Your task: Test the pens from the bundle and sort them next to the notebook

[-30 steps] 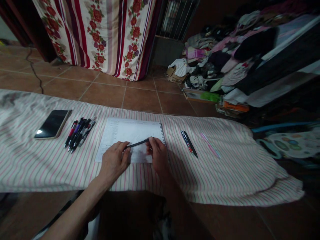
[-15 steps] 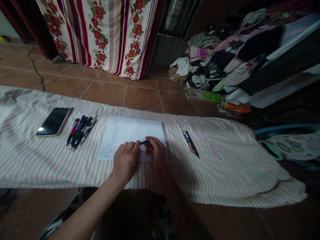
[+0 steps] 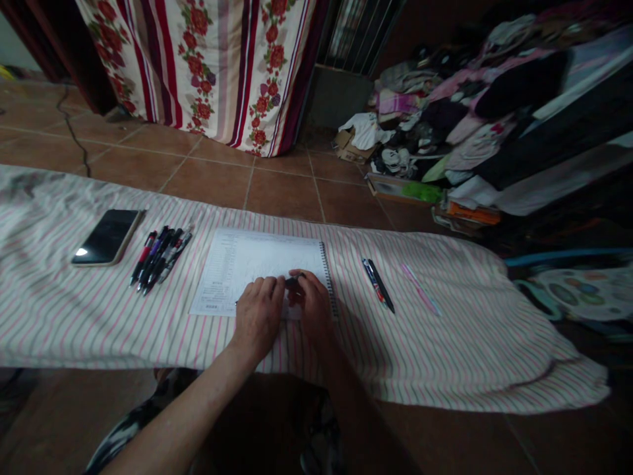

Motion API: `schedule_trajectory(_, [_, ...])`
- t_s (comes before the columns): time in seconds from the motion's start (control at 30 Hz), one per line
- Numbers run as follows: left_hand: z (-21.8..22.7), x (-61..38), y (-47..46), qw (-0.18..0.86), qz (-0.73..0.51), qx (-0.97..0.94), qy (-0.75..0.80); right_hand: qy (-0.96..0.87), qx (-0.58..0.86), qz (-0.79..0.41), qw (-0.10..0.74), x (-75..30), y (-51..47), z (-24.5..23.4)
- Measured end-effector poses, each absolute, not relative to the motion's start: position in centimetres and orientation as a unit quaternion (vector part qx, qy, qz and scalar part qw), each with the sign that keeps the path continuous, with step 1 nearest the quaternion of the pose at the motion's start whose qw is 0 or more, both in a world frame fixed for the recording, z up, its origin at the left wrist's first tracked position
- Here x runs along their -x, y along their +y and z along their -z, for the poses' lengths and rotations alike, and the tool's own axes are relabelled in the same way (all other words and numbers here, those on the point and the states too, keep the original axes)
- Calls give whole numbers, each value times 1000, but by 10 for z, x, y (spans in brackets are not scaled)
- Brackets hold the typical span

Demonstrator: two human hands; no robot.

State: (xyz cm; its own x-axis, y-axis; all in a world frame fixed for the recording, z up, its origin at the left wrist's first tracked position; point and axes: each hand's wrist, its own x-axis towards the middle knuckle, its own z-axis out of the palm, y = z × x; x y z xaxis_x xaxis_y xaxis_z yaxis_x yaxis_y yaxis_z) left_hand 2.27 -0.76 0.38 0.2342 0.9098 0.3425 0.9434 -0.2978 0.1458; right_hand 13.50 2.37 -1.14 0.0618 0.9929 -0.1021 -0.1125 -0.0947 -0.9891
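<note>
Both my hands meet above a spiral notebook (image 3: 267, 254) that lies open to a page with faint marks and some print. A black pen (image 3: 291, 282) spans the small gap between them. My left hand (image 3: 260, 310) is closed around one part of the pen, and a thin dark point shows past its left side. Pinched at the pen's other end are the fingers of my right hand (image 3: 315, 300). Most of the pen is hidden by my fingers.
Left of the notebook lie a bunch of several pens (image 3: 159, 259) and a phone (image 3: 107, 237). To the right are two pens (image 3: 378, 285) side by side and a pink pen (image 3: 420, 289). A striped cloth (image 3: 475, 343) covers the surface. Piled clothes (image 3: 445, 125) stand beyond.
My left hand has shifted slightly right, closer to my right hand, so less of the pen shows between them. A thin dark point now appears left of my left hand.
</note>
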Motion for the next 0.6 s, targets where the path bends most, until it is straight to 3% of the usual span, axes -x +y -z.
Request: schedule_trajectory(0.6, [0,-26,-4,71,210,783,-581,-445,516,-509,526,-137,25,19])
